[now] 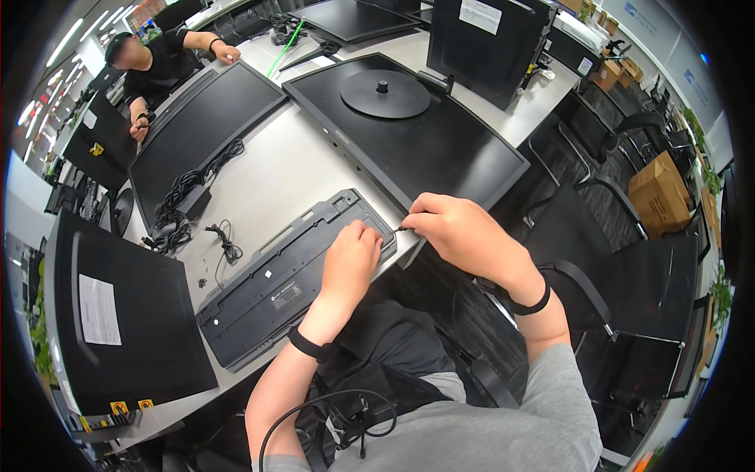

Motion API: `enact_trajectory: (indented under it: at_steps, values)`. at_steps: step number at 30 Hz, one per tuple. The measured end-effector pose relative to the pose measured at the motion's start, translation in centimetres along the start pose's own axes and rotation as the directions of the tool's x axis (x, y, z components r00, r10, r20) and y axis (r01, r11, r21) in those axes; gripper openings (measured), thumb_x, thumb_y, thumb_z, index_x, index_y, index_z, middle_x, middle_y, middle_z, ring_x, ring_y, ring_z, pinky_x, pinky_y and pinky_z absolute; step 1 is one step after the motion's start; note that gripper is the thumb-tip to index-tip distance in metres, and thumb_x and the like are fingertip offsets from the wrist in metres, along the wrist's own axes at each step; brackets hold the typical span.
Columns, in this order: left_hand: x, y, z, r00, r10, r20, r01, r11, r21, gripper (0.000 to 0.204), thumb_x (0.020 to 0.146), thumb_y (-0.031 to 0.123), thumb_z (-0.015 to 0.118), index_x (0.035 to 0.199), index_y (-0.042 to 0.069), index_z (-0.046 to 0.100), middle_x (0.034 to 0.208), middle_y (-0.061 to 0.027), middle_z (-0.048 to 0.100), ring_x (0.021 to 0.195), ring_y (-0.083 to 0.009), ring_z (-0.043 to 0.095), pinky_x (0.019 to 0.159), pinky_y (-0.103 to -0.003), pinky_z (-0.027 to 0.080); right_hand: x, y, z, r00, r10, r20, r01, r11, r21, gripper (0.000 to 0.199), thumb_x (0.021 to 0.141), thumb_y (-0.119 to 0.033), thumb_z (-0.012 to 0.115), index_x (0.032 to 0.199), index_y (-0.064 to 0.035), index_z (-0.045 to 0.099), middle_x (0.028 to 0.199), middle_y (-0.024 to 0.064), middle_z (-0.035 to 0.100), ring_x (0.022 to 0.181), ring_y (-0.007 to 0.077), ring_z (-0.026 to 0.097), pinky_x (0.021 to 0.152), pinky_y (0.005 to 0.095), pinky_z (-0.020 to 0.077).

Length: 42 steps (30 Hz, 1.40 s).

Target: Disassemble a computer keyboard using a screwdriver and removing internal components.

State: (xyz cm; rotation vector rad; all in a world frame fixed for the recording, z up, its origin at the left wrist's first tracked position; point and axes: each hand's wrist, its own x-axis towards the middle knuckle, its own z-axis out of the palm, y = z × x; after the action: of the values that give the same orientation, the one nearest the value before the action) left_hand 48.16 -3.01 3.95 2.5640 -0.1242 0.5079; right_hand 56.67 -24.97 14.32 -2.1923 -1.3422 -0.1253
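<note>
A black keyboard [259,293] lies underside up along the near edge of the table, with a label and small white dots on its back. My left hand [351,259] rests on its right end, fingers bent and closed against the edge there. Just past that end, at the table corner, my right hand [444,228] pinches a thin dark rod-like piece [401,229] between thumb and fingertips. The piece points at the keyboard's right end; its kind is too small to make out, and my fingers hide most of it.
A monitor [472,153] lies face down, a round stand base [385,94] on it. Bundled black cables [185,200], a thin coiled cable [226,244] and small screws [202,282] lie left. An upright monitor [126,315] stands nearby. Another person [157,67] touches a flat monitor [208,118].
</note>
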Motion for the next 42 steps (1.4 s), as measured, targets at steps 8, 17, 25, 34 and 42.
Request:
enact_trajectory:
  at_steps: [8,17,25,34,42]
  values:
    - [-0.7,1.4,2.2,0.995,0.033,-0.093,-0.009,0.968,0.25,0.012,0.103,0.011,0.071,0.099,0.001,0.065,0.099,-0.0148,0.062,0.094,-0.0346,0.066,0.081,-0.045,0.06,-1.8,-2.2,4.2,0.962,0.129,-0.242,-0.145,0.988,-0.05,0.017,0.097,-0.006,0.076,0.113,0.0014,0.076,0.095,0.0142,0.07,0.089,0.037,0.075,0.075,0.0473,0.0619]
    - [-0.4,0.5,0.8,0.997,-0.054,-0.046,0.054,0.998,-0.012,0.015,0.099,0.008,0.078,0.106,-0.002,0.069,0.103,-0.0169,0.068,0.094,-0.0368,0.072,0.084,-0.046,0.06,-2.7,-1.6,4.7,0.906,0.26,-0.333,-0.189,0.955,0.229,0.018,0.095,-0.007,0.085,0.109,0.0019,0.078,0.089,0.0096,0.071,0.068,0.0203,0.071,0.062,0.0349,0.0561]
    - [-0.3,-0.2,-1.1,0.98,-0.187,0.061,0.197,0.925,-0.325,0.02,0.094,0.005,0.085,0.114,0.001,0.083,0.102,-0.0143,0.076,0.088,-0.0266,0.079,0.081,-0.037,0.064,-1.6,-0.3,4.2,0.953,0.217,-0.21,-0.145,0.939,0.312,0.019,0.096,-0.009,0.086,0.108,0.002,0.077,0.086,0.0094,0.067,0.066,0.0178,0.066,0.061,0.0328,0.0536]
    - [-0.1,-0.3,-1.4,0.964,-0.243,0.11,0.266,0.904,-0.334,0.019,0.093,0.007,0.087,0.113,0.004,0.088,0.098,-0.0104,0.076,0.083,-0.0207,0.076,0.078,-0.033,0.061,-0.6,0.1,4.8,0.967,0.178,-0.183,-0.126,0.957,0.262,0.017,0.095,-0.013,0.084,0.099,0.0011,0.076,0.089,0.0142,0.072,0.073,0.0328,0.074,0.066,0.0425,0.0585]
    - [0.1,-0.5,-1.0,0.965,-0.249,0.08,0.261,0.891,-0.371,0.014,0.093,0.01,0.085,0.106,0.006,0.089,0.094,-0.01,0.074,0.079,-0.0248,0.076,0.073,-0.039,0.06,0.3,0.5,4.6,0.98,0.08,-0.18,-0.062,0.993,0.103,0.021,0.093,-0.015,0.088,0.1,0.0014,0.078,0.081,0.0123,0.068,0.066,0.0279,0.07,0.06,0.0385,0.0546]
